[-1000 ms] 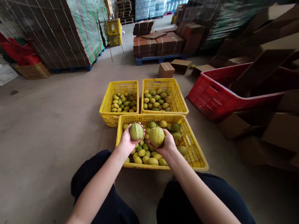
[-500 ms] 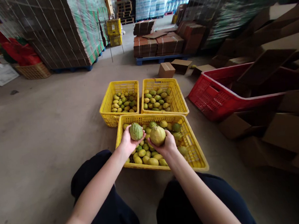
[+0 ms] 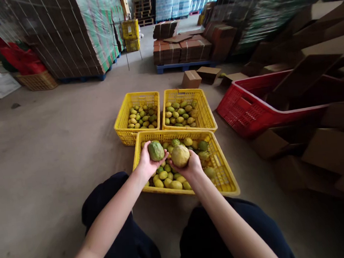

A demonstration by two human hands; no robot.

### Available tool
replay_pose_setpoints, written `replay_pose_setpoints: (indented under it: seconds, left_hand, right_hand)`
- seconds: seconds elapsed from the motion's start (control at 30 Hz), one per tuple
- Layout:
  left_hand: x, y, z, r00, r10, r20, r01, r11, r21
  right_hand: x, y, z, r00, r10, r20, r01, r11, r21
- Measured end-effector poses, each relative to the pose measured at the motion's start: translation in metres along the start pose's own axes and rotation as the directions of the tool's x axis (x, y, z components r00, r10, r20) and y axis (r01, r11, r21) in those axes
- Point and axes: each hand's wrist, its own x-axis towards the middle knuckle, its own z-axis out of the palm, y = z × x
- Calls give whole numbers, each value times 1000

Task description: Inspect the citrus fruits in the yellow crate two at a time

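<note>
1. With curled fingers of the left hand (image 3: 146,161), cups a round, bumpy green fruit (image 3: 156,151) underneath, seemingly for support.
2. Likewise cups a round yellow fruit (image 3: 180,156) in the right hand (image 3: 193,164).
3. Holds both above the oblong yellow plastic crate (image 3: 224,163), toward its far edge.

Illumination is dim overall. The strongest light is at the far end, where the stacked blue-white packs (image 3: 164,3) appear pale and washed out. Glare streaks mark the plastic wrap (image 3: 92,27) at left. Deep shadow covers the cardboard boxes (image 3: 327,149) at lower right; the dark trousers (image 3: 133,236) lose nearly all detail. The left hand (image 3: 145,162) and right hand (image 3: 194,165) read acceptably sharp near centre. Wide-angle distortion stretches shapes toward the side edges, where smearing blur is heavier.
</note>
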Motion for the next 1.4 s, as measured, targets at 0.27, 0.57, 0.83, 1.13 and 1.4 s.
replay_pose_setpoints:
  seconds: [0.27, 0.57, 0.83, 1.13, 1.4]
  left_hand:
    - [5, 1, -3, 999, 15, 28, -16, 1000, 14]
    - [3, -1, 0, 999, 33, -13, -33, 999, 18]
    - [11, -3, -7, 999, -25, 30, 22, 996, 92]
    - [6, 0, -2, 1000, -20, -10, 20, 1000, 12]
    - [3, 0, -2, 997, 41, -67, -41, 999, 7]
  right_hand:
    - [-6, -2, 2, 999, 23, -45, -26, 998, -57]
    - [-7, -1, 3, 996, -28, -87, 22, 998, -62]
    - [-5, -1, 2, 996, 82, 22, -81, 997, -16]
    - [-5, 0, 2, 996, 2, -91, -3, 1000, -15]
    - [-2, 1, 2, 995, 48, -83, -45, 998, 44]
